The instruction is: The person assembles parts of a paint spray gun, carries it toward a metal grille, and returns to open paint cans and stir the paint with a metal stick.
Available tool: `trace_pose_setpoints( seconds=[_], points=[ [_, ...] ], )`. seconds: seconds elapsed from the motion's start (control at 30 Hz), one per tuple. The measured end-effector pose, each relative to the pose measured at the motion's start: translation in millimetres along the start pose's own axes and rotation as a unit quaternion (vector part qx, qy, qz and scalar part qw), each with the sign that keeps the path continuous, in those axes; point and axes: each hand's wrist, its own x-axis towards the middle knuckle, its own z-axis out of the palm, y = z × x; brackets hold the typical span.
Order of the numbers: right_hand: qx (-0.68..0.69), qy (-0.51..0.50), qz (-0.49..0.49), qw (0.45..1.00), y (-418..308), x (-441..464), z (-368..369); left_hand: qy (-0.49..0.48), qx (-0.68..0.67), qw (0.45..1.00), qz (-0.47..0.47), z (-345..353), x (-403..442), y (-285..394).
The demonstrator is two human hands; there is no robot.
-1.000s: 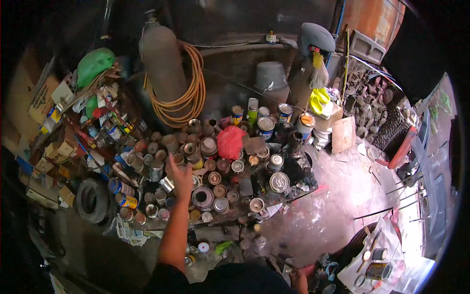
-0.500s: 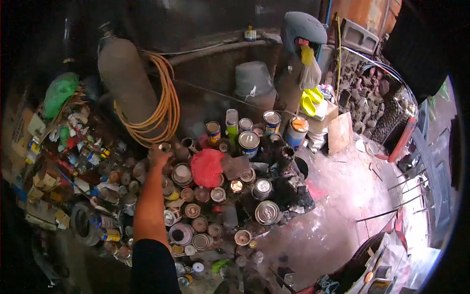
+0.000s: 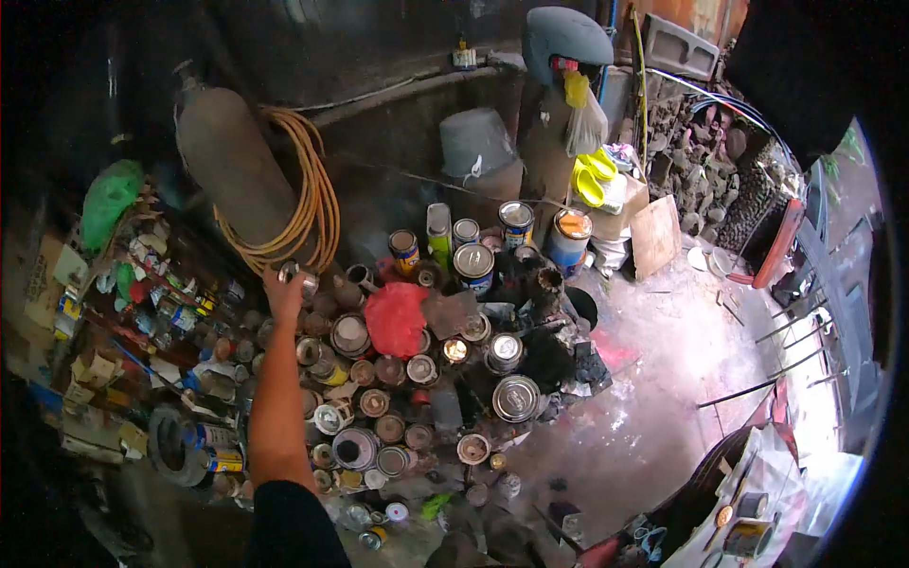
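Observation:
My left hand reaches out over the back left of the crowded cans, its fingers closed round a small open metal can. Just behind it hang the coils of an orange hose beside a grey gas cylinder. To the right of the hand, a crumpled red plastic bag lies on top of dusty cans. Further right stand a lidded paint can and a larger silver-lidded can. My right hand does not show.
Mixed scrap with a green bag fills the left side. A tyre lies at lower left. At the back are a grey bucket and a helmet. Yellow clogs rest near a board.
My left hand has moved back and left and now holds a can raised at the hose. The view has shifted. My right hand, seen earlier at the bottom edge, has gone from view.

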Motion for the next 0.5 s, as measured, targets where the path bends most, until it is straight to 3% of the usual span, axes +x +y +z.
trace_pose_setpoints(
  seconds=[0.03,0.07,0.13,0.23,0.37,0.4,0.43,0.5],
  points=[
    [-0.017,-0.001,-0.037,0.999,3.8,2.2,0.7,-0.036,-0.094,0.995,0.011,-12.5,-18.5,28.1],
    [-0.041,-0.004,-0.111,0.993,17.5,4.6,3.1,-0.05,-0.101,0.993,0.029,-22.2,-32.9,45.3],
    [-0.028,0.008,-0.062,0.998,5.0,14.4,13.7,-0.077,-0.121,0.987,0.068,-40.2,-62.6,73.4],
    [-0.006,0.023,-0.058,0.998,-27.7,21.8,30.5,-0.174,-0.263,0.936,0.158,-54.5,-129.4,113.5],
    [0.114,0.013,-0.02,0.993,-51.5,2.5,52.1,-0.284,-0.35,0.876,0.17,-61.2,-231.1,150.8],
    [0.072,0.019,-0.042,0.996,-67.0,-10.7,55.5,-0.321,-0.38,0.853,0.158,-61.5,-260.4,160.3],
    [-0.111,0.055,-0.108,0.986,-83.3,-27.9,61.6,-0.342,-0.396,0.839,0.149,-57.8,-288.6,165.9],
    [-0.075,0.101,-0.147,0.981,-68.8,-42.4,78.8,-0.42,-0.427,0.785,0.161,-55.4,-341.9,179.6]
  ],
)
